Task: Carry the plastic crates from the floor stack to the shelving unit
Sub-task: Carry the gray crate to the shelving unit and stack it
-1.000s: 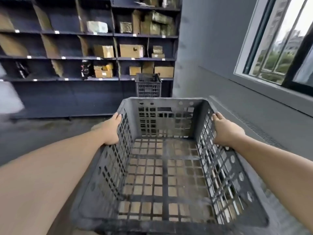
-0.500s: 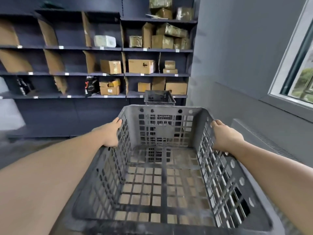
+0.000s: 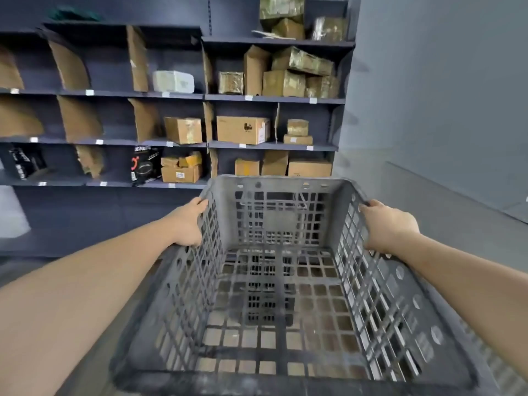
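Note:
I hold a grey perforated plastic crate (image 3: 280, 184) in front of me, empty and roughly level. My left hand (image 3: 187, 222) grips its left rim near the far corner, and my right hand (image 3: 385, 224) grips the right rim opposite. Straight ahead stands the dark blue shelving unit (image 3: 271, 145), its bays holding cardboard boxes. Through the crate's grid I make out a second dark crate (image 3: 268, 304) below and beyond it, mostly hidden.
A grey wall (image 3: 443, 95) runs along the right side with a ledge lower down. Cardboard dividers and several boxes (image 3: 243, 130) fill the shelves, plus black packets (image 3: 145, 164) on the lowest shelf. A pale blurred object (image 3: 11, 212) sits at the far left.
The shelving has grown larger and closer while the window slid out of view on the right. The other crate, earlier seen above the far rim, is now hidden behind my crate. Both hands keep their grip.

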